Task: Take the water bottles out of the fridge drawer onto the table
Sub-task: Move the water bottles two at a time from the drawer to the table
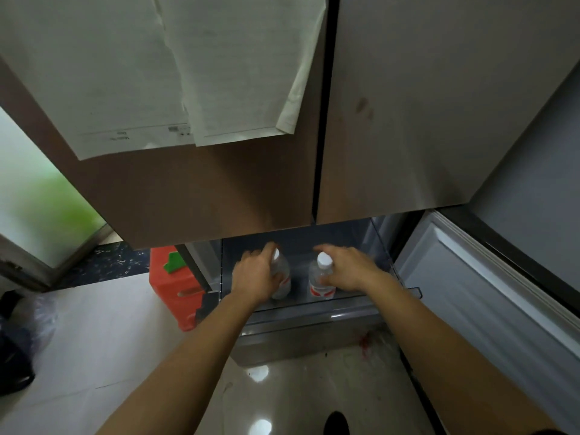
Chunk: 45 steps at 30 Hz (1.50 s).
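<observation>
Two clear water bottles with white caps and red labels stand upright in the pulled-out fridge drawer. My left hand is wrapped around the left bottle, covering its left side. My right hand grips the right bottle from its right side, just below the cap. Both bottles rest on the drawer floor. No table is in view.
Closed upper fridge doors hang over the drawer, with papers stuck on the left one. An open door stands at right. A red plastic stool sits left of the drawer; a dark bag lies on the tiled floor.
</observation>
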Each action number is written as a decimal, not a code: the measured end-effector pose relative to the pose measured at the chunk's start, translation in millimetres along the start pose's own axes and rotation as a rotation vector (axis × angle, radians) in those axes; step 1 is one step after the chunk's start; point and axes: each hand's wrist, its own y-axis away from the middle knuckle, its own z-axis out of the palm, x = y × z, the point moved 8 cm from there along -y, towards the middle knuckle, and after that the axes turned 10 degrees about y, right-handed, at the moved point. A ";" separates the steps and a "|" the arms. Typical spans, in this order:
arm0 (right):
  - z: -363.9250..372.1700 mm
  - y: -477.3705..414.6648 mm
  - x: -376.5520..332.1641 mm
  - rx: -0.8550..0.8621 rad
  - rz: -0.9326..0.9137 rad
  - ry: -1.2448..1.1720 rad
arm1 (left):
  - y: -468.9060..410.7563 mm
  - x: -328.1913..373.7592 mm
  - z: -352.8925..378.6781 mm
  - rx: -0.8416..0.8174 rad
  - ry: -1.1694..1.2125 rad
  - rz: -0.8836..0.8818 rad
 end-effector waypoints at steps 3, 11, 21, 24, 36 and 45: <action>17.7 -0.8 14.6 -0.008 0.079 -0.157 | -2.9 -11.6 7.9 0.010 0.153 -0.060; 59.3 -8.1 22.9 0.054 0.099 -0.509 | -14.2 -0.7 28.0 0.047 0.541 -0.058; 65.8 -13.2 31.3 0.072 0.096 -0.644 | -1.6 -24.9 35.1 0.138 0.713 -0.172; 60.5 -3.4 27.8 0.112 0.110 -0.625 | 14.9 -28.4 16.0 0.218 0.741 -0.141; 15.1 71.9 -13.7 0.383 0.057 -0.822 | 100.3 -33.2 -65.4 0.384 0.875 -0.016; -17.8 146.7 -85.0 0.437 -0.162 -0.800 | 198.7 -41.3 -123.7 0.574 0.836 0.014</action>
